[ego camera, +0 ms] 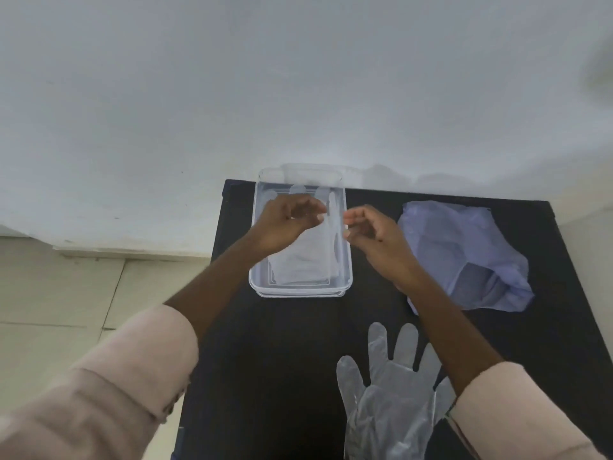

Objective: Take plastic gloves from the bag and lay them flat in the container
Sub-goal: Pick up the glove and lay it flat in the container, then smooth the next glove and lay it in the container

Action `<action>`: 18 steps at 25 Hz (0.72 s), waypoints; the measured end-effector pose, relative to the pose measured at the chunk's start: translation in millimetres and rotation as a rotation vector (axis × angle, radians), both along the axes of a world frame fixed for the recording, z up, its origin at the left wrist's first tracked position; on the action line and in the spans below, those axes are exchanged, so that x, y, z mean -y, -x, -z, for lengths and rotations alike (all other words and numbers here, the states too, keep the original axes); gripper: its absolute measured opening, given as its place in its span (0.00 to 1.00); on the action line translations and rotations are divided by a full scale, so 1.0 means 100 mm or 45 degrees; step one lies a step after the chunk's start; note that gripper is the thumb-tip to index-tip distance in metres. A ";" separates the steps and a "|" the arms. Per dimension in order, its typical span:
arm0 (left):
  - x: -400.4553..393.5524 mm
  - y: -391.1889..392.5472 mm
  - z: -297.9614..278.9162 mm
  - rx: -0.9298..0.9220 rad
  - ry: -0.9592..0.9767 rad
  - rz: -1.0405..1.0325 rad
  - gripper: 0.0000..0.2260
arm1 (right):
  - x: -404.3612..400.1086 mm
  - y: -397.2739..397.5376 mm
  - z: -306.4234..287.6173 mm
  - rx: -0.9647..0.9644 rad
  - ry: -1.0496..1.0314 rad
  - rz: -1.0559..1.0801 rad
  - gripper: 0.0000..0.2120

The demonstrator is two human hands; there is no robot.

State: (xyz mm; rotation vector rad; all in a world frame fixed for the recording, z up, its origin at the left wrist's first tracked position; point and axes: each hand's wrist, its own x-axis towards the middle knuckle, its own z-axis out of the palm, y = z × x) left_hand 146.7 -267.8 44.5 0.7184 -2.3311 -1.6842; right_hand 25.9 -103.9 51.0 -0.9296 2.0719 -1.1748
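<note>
1. Gloves [300,257] lie flat in the clear container [346,260] at the bench's [282,343] far edge; another glove [388,386] waits near me, the bag [464,254] to the right.
2. My left hand [285,224] and right hand [374,237] hover over the container, fingers curled, seemingly pinching nothing.
3. Risk: thin clear film may cling to my fingers and lift or crease.
</note>
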 end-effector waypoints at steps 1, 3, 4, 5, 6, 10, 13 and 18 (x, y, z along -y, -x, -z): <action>-0.17 0.03 -0.05 0.017 -0.143 -0.029 0.08 | -0.10 -0.01 -0.02 0.146 0.037 0.091 0.09; -0.56 0.03 -0.13 0.051 -0.313 -0.060 0.08 | -0.38 -0.02 -0.07 0.333 0.100 0.227 0.07; -0.76 0.02 -0.16 0.066 -0.342 -0.073 0.09 | -0.54 -0.03 -0.08 0.371 0.108 0.269 0.07; -0.96 0.00 -0.19 0.075 -0.349 -0.080 0.09 | -0.71 -0.03 -0.09 0.385 0.111 0.298 0.06; -1.15 -0.02 -0.21 0.079 -0.348 -0.077 0.08 | -0.88 -0.05 -0.08 0.388 0.108 0.311 0.06; -1.79 -0.15 -0.17 0.136 -0.372 -0.065 0.07 | -1.54 -0.19 0.02 0.434 0.052 0.319 0.06; -2.12 -0.28 -0.02 0.232 -0.381 -0.052 0.07 | -1.91 -0.37 0.15 0.497 -0.011 0.333 0.06; -2.62 -0.62 0.23 0.335 -0.436 -0.090 0.08 | -2.48 -0.76 0.45 0.434 -0.150 0.311 0.04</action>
